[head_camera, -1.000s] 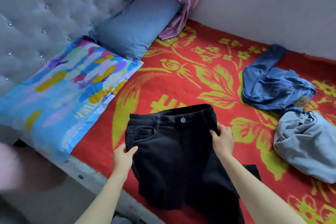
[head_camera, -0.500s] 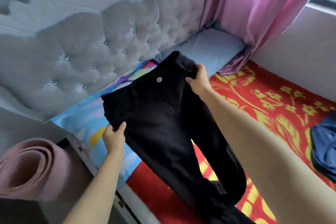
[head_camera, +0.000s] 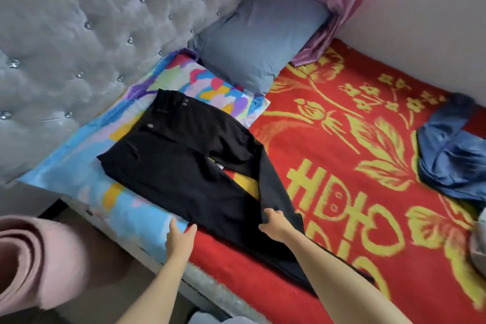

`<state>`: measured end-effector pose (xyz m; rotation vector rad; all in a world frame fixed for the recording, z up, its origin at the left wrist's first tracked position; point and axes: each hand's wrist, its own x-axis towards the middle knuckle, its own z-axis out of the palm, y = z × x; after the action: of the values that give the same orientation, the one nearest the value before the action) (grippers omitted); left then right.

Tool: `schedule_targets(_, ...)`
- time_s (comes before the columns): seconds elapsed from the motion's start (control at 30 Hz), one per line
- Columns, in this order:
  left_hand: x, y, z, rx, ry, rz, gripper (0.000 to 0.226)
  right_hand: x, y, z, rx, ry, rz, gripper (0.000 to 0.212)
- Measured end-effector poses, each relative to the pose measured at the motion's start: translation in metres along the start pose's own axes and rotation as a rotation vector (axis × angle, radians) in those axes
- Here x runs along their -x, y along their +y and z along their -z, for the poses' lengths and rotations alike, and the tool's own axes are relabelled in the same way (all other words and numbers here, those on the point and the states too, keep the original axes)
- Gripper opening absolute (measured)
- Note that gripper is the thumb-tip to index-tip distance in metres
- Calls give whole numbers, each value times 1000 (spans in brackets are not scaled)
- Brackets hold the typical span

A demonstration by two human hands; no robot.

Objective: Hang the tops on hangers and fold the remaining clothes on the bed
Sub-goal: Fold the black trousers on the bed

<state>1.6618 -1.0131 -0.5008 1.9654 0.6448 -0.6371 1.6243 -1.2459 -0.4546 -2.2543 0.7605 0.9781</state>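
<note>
A red, yellow-flowered blanket (head_camera: 342,218) fills centre and right. Black trousers (head_camera: 178,160) lie flat at centre, waist on the multicoloured pillow (head_camera: 79,166) at left, legs trailing toward lower centre. Blue jeans (head_camera: 452,155) sit crumpled far right. The left hand (head_camera: 181,238) rests spread at one leg's edge; the right hand (head_camera: 273,223) pinches the other leg.

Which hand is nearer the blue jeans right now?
Right. The right hand grips the black trousers, with the blue jeans across the red blanket to its right; the left hand rests at the trousers' near edge, farther left.
</note>
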Motion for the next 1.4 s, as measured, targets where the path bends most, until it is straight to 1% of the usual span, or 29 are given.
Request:
schedule_targets(0.13, 26, -8, -39, -124, -169, -17, 67, 11, 81, -20, -30, 37, -157, 57)
schedule_targets(0.23, 38, -12, -65, -188, -226, -22, 67, 15, 128, -30, -56, 73, -229, 56)
schedule_targets(0.37, 44, -12, -95, -319, -308, -35, 63, 27, 163, -37, -116, 72, -276, 59)
schedule_targets(0.47, 45, -6, -126, -351, -355, -14, 61, 31, 187, -43, -150, 66, -292, 65)
schedule_targets(0.57, 39, 3, -161, -311, -380, 32, 62, 19, 202, -53, -139, 74, -268, 67)
schedule_targets(0.7, 22, 12, -201, -231, -371, 105, 69, -11, 205, -70, 57, 84, -147, 72)
schedule_targets(0.73, 20, 15, -207, -203, -364, 111, 69, -19, 205, -71, 109, 85, -141, 73)
schedule_targets(0.77, 16, 16, -214, -182, -362, 113, 69, -30, 205, -73, 152, 101, -135, 75)
schedule_targets(0.8, 14, 19, -220, -152, -364, 115, 67, -38, 206, -73, 186, 165, -110, 79)
schedule_targets(0.87, 11, 21, -230, -114, -343, 131, 59, -58, 209, -73, 271, 237, -53, 90)
schedule_targets(0.9, 9, 21, -235, -109, -319, 132, 47, -67, 212, -77, 308, 288, -31, 88)
schedule_targets(0.97, 6, 19, -244, -134, -254, 98, 10, -81, 215, -79, 314, 313, 6, 75)
schedule_targets(1.0, 7, 20, -247, -159, -211, 62, 8, -84, 217, -77, 320, 317, 35, 66)
schedule_targets(1.03, 11, 23, -252, -185, -185, 16, 12, -83, 220, -73, 320, 331, 61, 54)
schedule_targets(1.1, 25, 38, -267, -127, -219, -78, 13, -80, 238, -65, 265, 361, 94, 40)
schedule_targets(1.17, 45, 65, -288, -18, -287, -146, 18, -73, 261, -52, 49, 427, 89, 23)
schedule_targets(1.2, 56, 81, -304, 40, -308, -153, 19, -69, 275, -42, -87, 476, 48, 14)
schedule_targets(1.23, 67, 97, -323, 115, -328, -115, 15, -64, 291, -29, -148, 482, 4, 14)
schedule_targets(1.27, 75, 112, -340, 226, -358, -40, 7, -61, 302, -22, -188, 463, -20, 19)
schedule_targets(1.3, 86, 129, -359, 367, -416, 62, 13, -56, 314, -13, -252, 418, -33, 27)
schedule_targets(1.33, 93, 144, -372, 510, -483, 165, 29, -54, 316, -7, -365, 336, -45, 43)
schedule_targets(1.37, 98, 155, -384, 605, -565, 243, 42, -53, 316, 0, -525, 276, -56, 60)
schedule_targets(1.4, 102, 162, -391, 619, -653, 280, 53, -56, 311, 2, -697, 249, -70, 74)
